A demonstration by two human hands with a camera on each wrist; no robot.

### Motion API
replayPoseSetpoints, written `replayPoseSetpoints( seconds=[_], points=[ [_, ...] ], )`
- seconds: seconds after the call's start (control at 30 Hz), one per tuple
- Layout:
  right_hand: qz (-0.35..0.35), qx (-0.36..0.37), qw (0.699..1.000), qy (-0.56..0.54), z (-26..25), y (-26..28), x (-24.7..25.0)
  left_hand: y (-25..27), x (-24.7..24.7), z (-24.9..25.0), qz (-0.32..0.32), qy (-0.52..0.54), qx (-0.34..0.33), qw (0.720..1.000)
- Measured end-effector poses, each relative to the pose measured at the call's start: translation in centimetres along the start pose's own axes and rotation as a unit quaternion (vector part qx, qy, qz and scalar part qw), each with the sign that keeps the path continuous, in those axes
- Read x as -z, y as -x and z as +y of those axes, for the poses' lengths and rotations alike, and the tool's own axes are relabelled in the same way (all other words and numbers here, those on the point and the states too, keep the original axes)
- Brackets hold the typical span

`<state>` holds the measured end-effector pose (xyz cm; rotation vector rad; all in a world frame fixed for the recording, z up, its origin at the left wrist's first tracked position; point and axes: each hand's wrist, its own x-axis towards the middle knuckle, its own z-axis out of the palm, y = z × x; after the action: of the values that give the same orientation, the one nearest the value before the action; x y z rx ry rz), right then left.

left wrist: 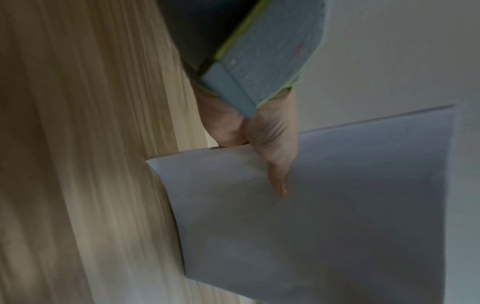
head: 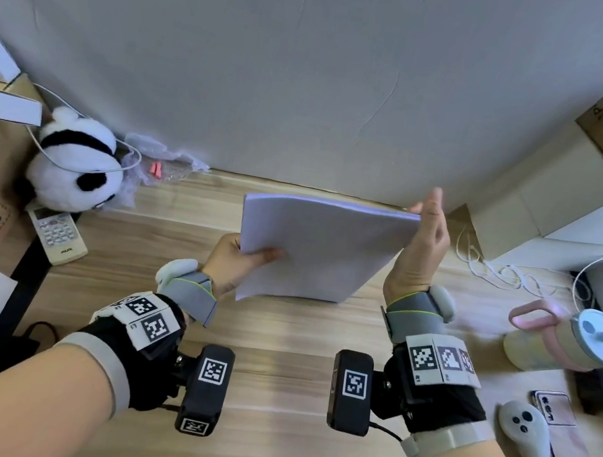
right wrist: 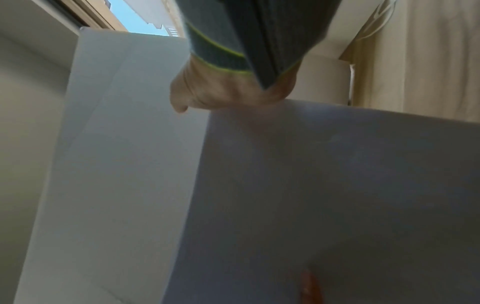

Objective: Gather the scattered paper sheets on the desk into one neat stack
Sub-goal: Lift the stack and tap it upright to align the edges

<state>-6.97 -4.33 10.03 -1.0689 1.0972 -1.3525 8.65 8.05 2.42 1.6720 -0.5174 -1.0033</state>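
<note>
One paper stack [head: 322, 249], tilted above desk [head: 281, 382]: left hand [head: 238, 262] pinches its edge; right hand [head: 420, 246] flat against opposite edge.

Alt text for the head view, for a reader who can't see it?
Both hands hold a stack of white paper sheets upright on a wooden desk: left hand grips its left edge, right hand lies flat against its right edge.

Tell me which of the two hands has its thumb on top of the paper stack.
The left hand: its thumb lies across the front face of the paper stack near the left edge. The right hand stands upright with straight fingers against the stack's right edge.
</note>
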Motion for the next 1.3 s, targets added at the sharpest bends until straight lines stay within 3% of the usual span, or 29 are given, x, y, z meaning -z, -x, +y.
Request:
replayPoseSetpoints(
  seconds=[0.17,0.7,0.97,1.17,1.3],
  points=[
    [-0.036,-0.020,0.998,0.055,1.7,0.8,0.2,0.0,0.1,-0.6,0.010,-0.002,0.006,1.000],
    [-0.046,-0.029,0.998,-0.014,2.5,0.7,0.6,0.8,-0.6,-0.1,0.000,-0.033,0.064,0.997],
    [-0.019,-0.040,0.999,0.027,3.3,0.7,0.0,0.5,-0.2,-0.1,-0.002,-0.059,0.066,0.996],
    [-0.156,-0.105,0.977,0.104,6.9,1.1,3.3,0.9,-0.3,-0.8,0.002,-0.075,0.092,0.993],
    [-0.160,-0.156,0.964,0.143,9.4,2.5,5.2,0.9,-0.7,-1.2,0.009,-0.063,0.092,0.994]
  ],
)
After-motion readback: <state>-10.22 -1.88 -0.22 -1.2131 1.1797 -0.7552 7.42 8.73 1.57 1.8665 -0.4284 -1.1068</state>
